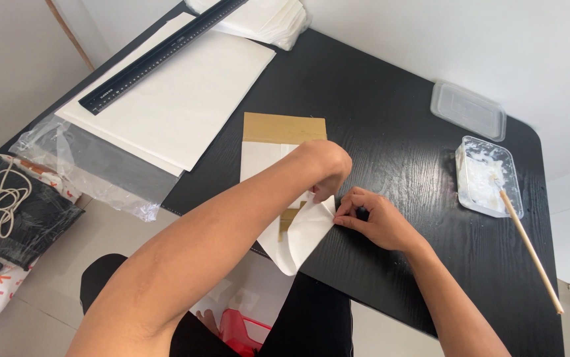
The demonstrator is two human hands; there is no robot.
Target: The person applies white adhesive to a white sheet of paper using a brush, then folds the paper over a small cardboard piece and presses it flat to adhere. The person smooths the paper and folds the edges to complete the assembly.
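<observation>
Folding smooth white paper (301,235) (perhaps glued).

Both hands (358,198) on white paper (301,231)

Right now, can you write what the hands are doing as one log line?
left hand: folding white paper over cardboard | right hand: pressing paper edge | table: paste tub, stick

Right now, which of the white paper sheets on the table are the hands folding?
The small white sheet over the brown cardboard, pinched by both the left hand and right hand. The large sheets under the black ruler lie untouched.
</observation>
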